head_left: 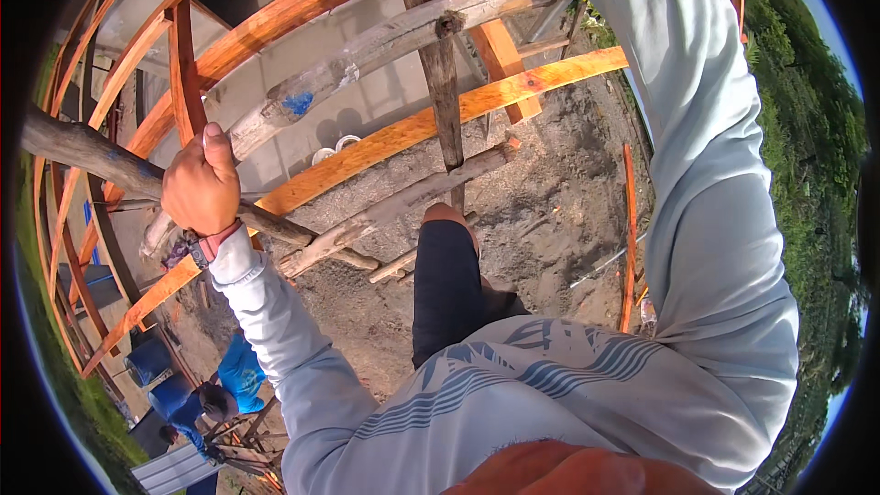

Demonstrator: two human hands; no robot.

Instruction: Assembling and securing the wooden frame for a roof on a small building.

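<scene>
- So the left hand [202,185] had its fingers curled tight around a dark round pole [92,148], thumb poking up above the knuckles.
- That pole came in from left of the fingers, passed under them and ran on, thinner, down to the lower right.
- Can't tell about the right fingers, sorry. Only the right sleeve [687,37] showed, reaching past the top edge.
- Just right of the left fingers and sloping up from them was a pale thick pole [385,44] with a blue paint patch on it.
- A curved orange plank [394,140] went by below and to the right of the fingers, and an upright orange slat [186,64] stood right above them.
- Farther right of the fingers, a weathered post [431,37] crossed the pale pole.
- Wrist just below the fingers had a watch with a red strap [225,236].
- Well below the fingers, a person in blue [240,374] was bent over.
</scene>
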